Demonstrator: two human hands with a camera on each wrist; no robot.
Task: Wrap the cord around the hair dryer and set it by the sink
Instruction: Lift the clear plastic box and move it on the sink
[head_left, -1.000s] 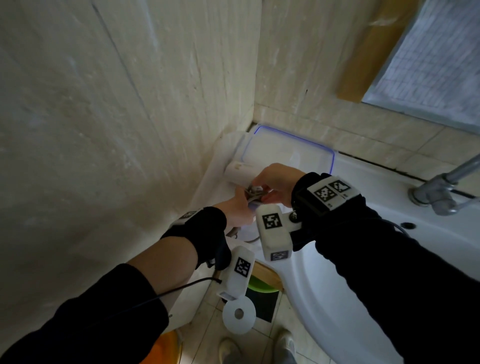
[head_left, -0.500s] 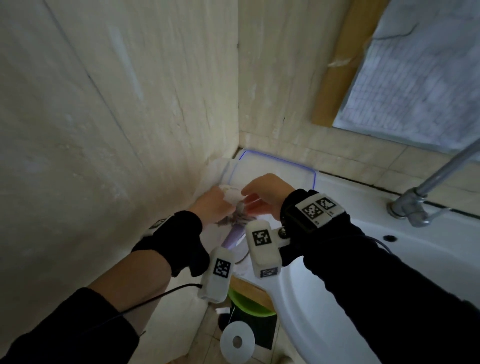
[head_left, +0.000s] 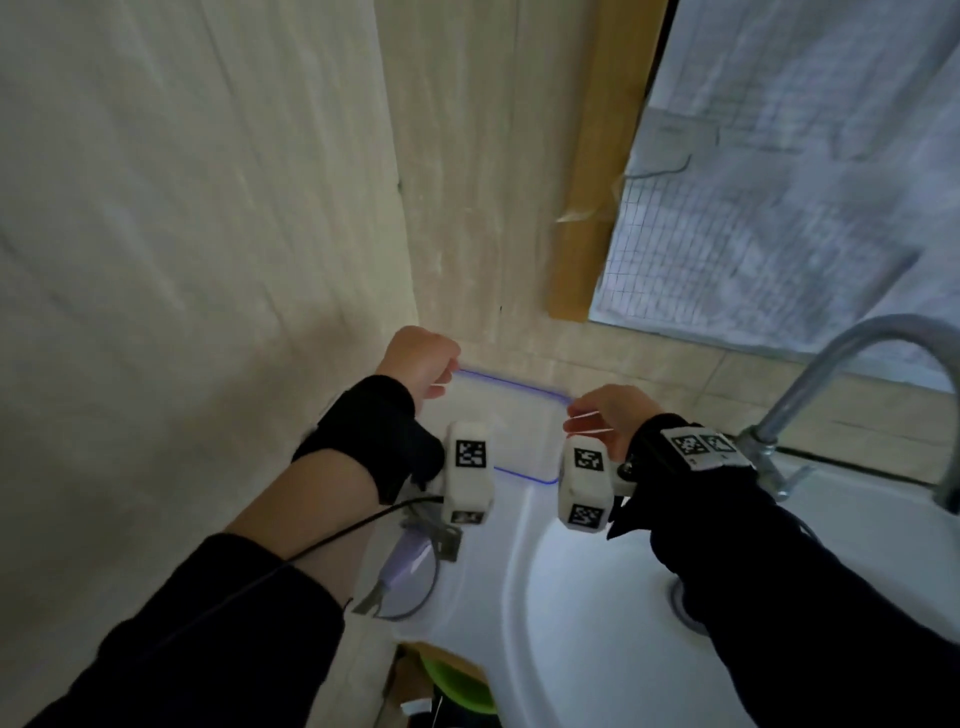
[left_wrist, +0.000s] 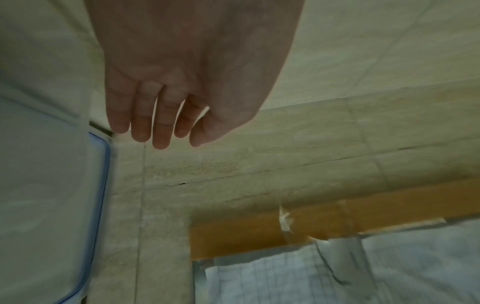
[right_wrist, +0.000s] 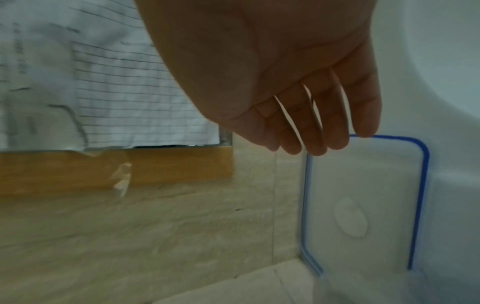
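Dryer (head_left: 410, 564), lilac, with its cord (head_left: 423, 597) looped beside it, is lying on the sink (head_left: 478, 577) rim, below and behind the left hand's (head_left: 418, 361) fingers and partly hidden by the wrist camera. That left hand is hovering near the wall, fingers (left_wrist: 161, 123) hanging loosely, holding nothing. A blue-edged lid (head_left: 519, 415) is lying between the two hands. The right hand (head_left: 605, 415) is hovering just above the lid's right end, fingers (right_wrist: 314, 131) loosely curled and empty too.
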